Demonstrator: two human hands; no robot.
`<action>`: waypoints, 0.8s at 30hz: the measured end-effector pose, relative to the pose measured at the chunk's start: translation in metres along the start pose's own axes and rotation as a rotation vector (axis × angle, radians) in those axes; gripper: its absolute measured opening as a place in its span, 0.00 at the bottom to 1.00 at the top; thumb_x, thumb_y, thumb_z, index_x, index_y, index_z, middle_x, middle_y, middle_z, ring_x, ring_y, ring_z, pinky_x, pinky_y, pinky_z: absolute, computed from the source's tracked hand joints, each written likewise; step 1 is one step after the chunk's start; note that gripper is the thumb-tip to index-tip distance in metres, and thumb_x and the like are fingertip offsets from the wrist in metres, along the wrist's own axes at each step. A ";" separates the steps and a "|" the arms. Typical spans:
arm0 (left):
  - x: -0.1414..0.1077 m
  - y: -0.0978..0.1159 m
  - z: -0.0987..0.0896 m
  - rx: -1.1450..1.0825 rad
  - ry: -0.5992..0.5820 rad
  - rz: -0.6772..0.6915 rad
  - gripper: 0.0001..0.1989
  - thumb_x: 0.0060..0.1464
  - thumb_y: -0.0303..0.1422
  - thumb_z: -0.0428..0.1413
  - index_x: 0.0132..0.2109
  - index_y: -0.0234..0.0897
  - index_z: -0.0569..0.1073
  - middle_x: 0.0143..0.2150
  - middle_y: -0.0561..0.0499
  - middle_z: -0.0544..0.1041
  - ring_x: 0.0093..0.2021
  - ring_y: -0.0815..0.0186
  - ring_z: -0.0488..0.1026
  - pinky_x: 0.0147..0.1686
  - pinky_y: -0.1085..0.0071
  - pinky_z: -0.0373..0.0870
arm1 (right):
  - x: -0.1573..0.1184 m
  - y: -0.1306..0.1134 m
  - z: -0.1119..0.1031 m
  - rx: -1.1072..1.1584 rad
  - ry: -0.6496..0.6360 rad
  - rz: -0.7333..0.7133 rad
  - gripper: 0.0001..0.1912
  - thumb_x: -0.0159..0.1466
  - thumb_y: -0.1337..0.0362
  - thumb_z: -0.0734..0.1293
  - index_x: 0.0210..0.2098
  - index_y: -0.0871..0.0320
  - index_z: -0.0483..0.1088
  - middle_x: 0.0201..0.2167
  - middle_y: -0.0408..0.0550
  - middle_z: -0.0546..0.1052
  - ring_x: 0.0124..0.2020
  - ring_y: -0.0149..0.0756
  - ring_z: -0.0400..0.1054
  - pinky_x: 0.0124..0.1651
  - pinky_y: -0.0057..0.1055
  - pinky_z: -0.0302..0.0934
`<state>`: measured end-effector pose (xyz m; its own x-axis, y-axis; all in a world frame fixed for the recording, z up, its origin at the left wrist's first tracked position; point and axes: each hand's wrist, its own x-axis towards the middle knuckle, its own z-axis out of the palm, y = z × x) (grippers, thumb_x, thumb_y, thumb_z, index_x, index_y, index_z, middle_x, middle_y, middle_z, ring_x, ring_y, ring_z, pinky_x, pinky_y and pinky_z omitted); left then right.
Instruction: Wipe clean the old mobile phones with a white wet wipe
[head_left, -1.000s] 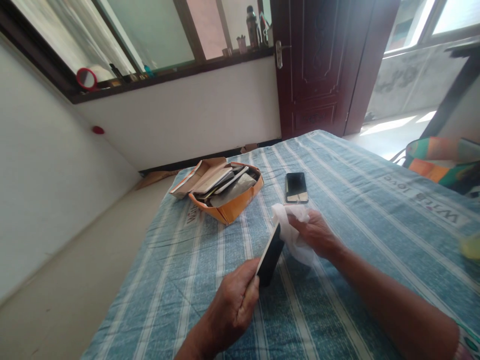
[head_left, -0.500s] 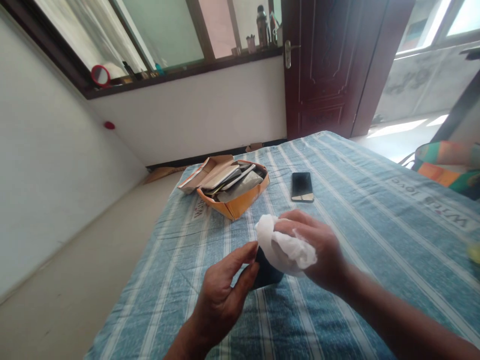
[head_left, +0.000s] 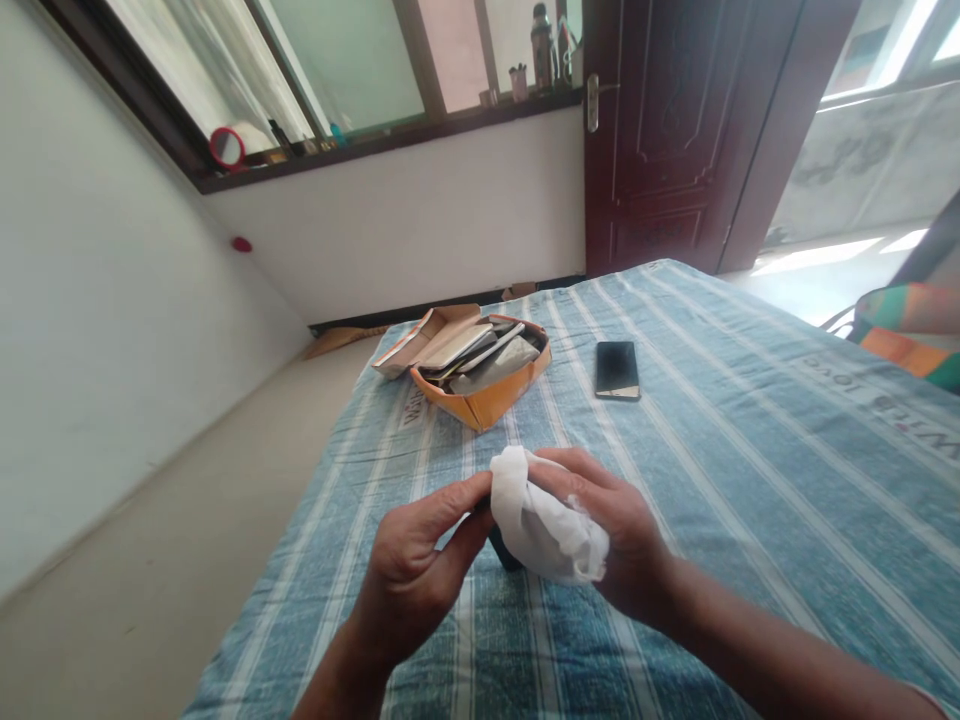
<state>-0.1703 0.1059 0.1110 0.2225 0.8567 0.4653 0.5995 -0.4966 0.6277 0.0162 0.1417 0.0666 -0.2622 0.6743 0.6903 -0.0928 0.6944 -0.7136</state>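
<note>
Nearest me, my left hand (head_left: 401,575) pinches the near-left edge of a dark slab (head_left: 504,552), thumb above and fingers curled beneath, with little gap between them. My right hand (head_left: 630,535) has its fingers bent around a crumpled white cloth (head_left: 551,530), gripping it against the slab; the fingertips on its far side are hidden, so I cannot tell just how they sit. A second ago the cloth only met the slab's far end and the dark face showed; now my hands are closer together and the cloth covers all but a small dark corner, which I judge brings wiping onto the face. The slab is held just above the striped sheet (head_left: 319,575). Beyond the cloth, an open orange box (head_left: 510,398) full of flat things lies to the left, and a phone (head_left: 617,368) lies flat to the right.
</note>
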 end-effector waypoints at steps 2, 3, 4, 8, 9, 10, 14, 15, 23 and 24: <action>0.001 0.000 -0.003 0.028 0.013 0.020 0.16 0.55 0.30 0.58 0.51 0.42 0.76 0.45 0.51 0.81 0.40 0.62 0.80 0.42 0.73 0.76 | -0.004 0.003 0.003 0.040 0.006 0.029 0.20 0.64 0.68 0.64 0.56 0.49 0.68 0.49 0.49 0.73 0.49 0.37 0.69 0.52 0.33 0.64; 0.001 0.000 -0.004 0.045 0.027 0.027 0.15 0.55 0.30 0.58 0.50 0.42 0.77 0.44 0.51 0.82 0.39 0.63 0.80 0.41 0.73 0.76 | -0.006 0.005 0.005 0.061 0.005 0.046 0.21 0.64 0.68 0.64 0.57 0.48 0.67 0.49 0.48 0.73 0.49 0.36 0.68 0.53 0.33 0.64; 0.001 -0.001 -0.006 0.061 0.046 0.033 0.14 0.55 0.30 0.58 0.49 0.42 0.78 0.42 0.51 0.82 0.38 0.63 0.80 0.40 0.74 0.77 | -0.009 0.007 0.006 0.083 0.005 0.063 0.22 0.64 0.68 0.64 0.58 0.47 0.66 0.49 0.47 0.73 0.50 0.36 0.68 0.53 0.33 0.63; 0.001 -0.006 -0.010 0.075 0.069 -0.011 0.10 0.54 0.31 0.59 0.44 0.41 0.79 0.38 0.52 0.82 0.36 0.64 0.80 0.39 0.74 0.77 | -0.019 0.017 0.013 0.183 0.071 0.145 0.22 0.65 0.65 0.63 0.58 0.44 0.65 0.50 0.45 0.74 0.50 0.37 0.69 0.54 0.35 0.62; 0.001 -0.006 -0.011 0.063 0.066 -0.041 0.10 0.54 0.31 0.59 0.43 0.41 0.80 0.37 0.52 0.82 0.34 0.65 0.79 0.37 0.74 0.77 | -0.022 0.019 0.014 0.210 0.096 0.179 0.22 0.65 0.64 0.63 0.58 0.44 0.65 0.51 0.44 0.74 0.51 0.38 0.68 0.55 0.35 0.62; 0.002 -0.006 -0.012 0.047 0.066 -0.074 0.09 0.54 0.32 0.59 0.43 0.40 0.80 0.35 0.52 0.82 0.32 0.66 0.79 0.34 0.75 0.77 | -0.023 0.022 0.016 0.235 0.104 0.218 0.21 0.66 0.64 0.62 0.58 0.44 0.65 0.51 0.44 0.74 0.51 0.38 0.68 0.54 0.34 0.62; 0.004 -0.004 -0.015 -0.017 0.105 -0.205 0.08 0.52 0.34 0.59 0.39 0.38 0.80 0.28 0.53 0.80 0.25 0.69 0.75 0.27 0.76 0.75 | -0.024 0.027 0.019 0.284 -0.023 0.368 0.17 0.66 0.62 0.60 0.53 0.48 0.69 0.45 0.43 0.75 0.44 0.37 0.70 0.47 0.31 0.64; 0.004 -0.004 -0.015 -0.032 0.112 -0.224 0.08 0.52 0.34 0.60 0.39 0.38 0.80 0.27 0.53 0.80 0.24 0.69 0.75 0.27 0.76 0.75 | -0.023 0.027 0.019 0.284 -0.043 0.379 0.15 0.66 0.62 0.60 0.51 0.50 0.70 0.44 0.43 0.75 0.43 0.36 0.70 0.46 0.30 0.65; 0.002 -0.004 -0.016 -0.044 0.105 -0.259 0.09 0.51 0.35 0.60 0.38 0.36 0.80 0.26 0.53 0.79 0.24 0.68 0.75 0.26 0.74 0.76 | -0.016 0.032 0.007 0.151 -0.041 0.382 0.09 0.60 0.65 0.65 0.39 0.54 0.74 0.38 0.43 0.77 0.39 0.37 0.71 0.42 0.29 0.64; 0.002 -0.004 -0.015 -0.042 0.103 -0.259 0.09 0.51 0.35 0.60 0.38 0.36 0.80 0.26 0.53 0.79 0.24 0.68 0.75 0.26 0.74 0.76 | -0.015 0.033 0.005 0.140 -0.054 0.376 0.09 0.59 0.66 0.65 0.39 0.54 0.74 0.38 0.43 0.77 0.38 0.37 0.71 0.41 0.29 0.64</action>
<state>-0.1841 0.1074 0.1188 -0.0148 0.9382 0.3458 0.5935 -0.2701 0.7582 0.0124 0.1536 0.0316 -0.3522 0.8583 0.3733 -0.1093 0.3584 -0.9272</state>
